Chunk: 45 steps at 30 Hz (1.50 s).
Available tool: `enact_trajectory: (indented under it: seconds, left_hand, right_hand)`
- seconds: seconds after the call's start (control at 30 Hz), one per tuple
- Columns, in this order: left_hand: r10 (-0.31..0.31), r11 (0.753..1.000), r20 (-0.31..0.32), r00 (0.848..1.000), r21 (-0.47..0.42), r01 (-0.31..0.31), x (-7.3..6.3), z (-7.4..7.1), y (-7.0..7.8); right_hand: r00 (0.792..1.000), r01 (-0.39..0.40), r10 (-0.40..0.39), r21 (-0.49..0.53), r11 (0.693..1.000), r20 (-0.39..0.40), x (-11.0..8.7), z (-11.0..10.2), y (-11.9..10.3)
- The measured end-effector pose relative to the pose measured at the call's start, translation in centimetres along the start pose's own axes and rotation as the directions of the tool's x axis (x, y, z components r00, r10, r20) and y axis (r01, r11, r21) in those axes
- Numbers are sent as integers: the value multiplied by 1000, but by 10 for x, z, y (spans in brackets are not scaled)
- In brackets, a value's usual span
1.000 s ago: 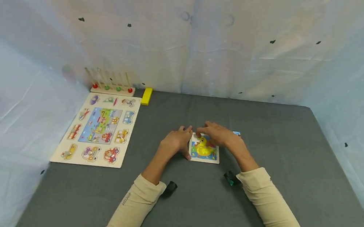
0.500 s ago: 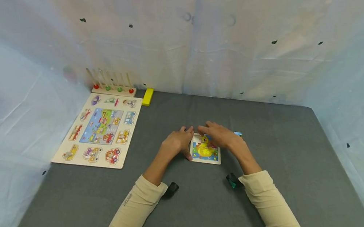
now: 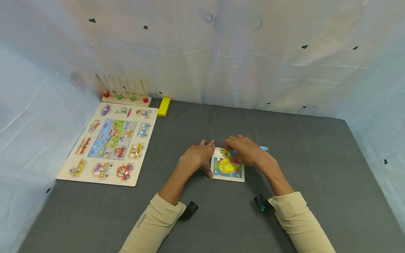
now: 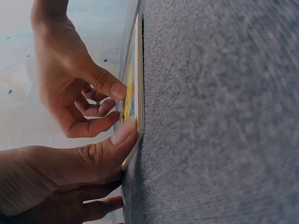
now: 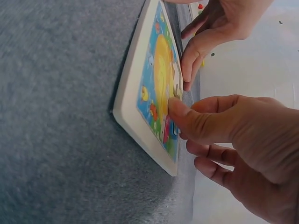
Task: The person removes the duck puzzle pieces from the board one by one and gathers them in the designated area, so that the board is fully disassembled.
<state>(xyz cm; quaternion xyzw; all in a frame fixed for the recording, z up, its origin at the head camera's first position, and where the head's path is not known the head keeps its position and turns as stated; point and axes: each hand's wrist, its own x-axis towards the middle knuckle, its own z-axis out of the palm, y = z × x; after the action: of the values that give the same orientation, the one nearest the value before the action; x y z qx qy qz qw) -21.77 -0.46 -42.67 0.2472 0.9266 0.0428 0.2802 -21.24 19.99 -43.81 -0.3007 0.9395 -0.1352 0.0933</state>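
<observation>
A small wooden jigsaw puzzle (image 3: pixel 227 172) with a yellow duck picture lies in its pale frame on the grey table. My left hand (image 3: pixel 195 159) grips the frame's left edge, thumb at the near corner and fingers toward the far one. Over the puzzle's upper right part is my right hand (image 3: pixel 246 150); in the right wrist view its thumb (image 5: pixel 180 109) and curled fingers pinch at a puzzle piece (image 5: pixel 178 88) by the picture's surface. The piece is mostly hidden by the fingers. Bare pale backing (image 3: pixel 218 153) shows at the puzzle's upper left.
A blue printed piece (image 3: pixel 264 148) peeks out behind my right hand. To the left lies a large peg puzzle board (image 3: pixel 138 165) with vehicle pictures. Behind it stand a wooden peg rack (image 3: pixel 126 99) with red and green beads and a yellow block (image 3: pixel 164 106).
My right hand has drawn slightly right, away from the puzzle's upper left corner, its fingers more curled. The left hand keeps its place on the frame.
</observation>
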Motion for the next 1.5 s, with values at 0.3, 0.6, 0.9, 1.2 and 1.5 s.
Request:
enact_trajectory:
  seconds: [0.3,0.6,0.9,1.2,1.5]
  left_hand:
    - [-5,1000,8,1000,4,4,0,0,-1]
    - [-3,1000,8,1000,9,3,0,-1,0]
    - [2,1000,1,1000,2,-2,-1,-2,1]
    - [1,1000,9,1000,2,-1,-2,-3,1]
    - [-3,1000,0,1000,0,3,-2,-1,0]
  right_hand:
    - [1000,3,-3,-9,1000,24,1,-2,-1]
    - [1000,21,-21,3,1000,4,2,-2,-2]
    - [999,38,-40,63,997,29,5,-4,-2]
    - [1000,-10,10,96,995,4,0,-14,1]
    - [994,-106,108,81,991,-13,-21,-37,20]
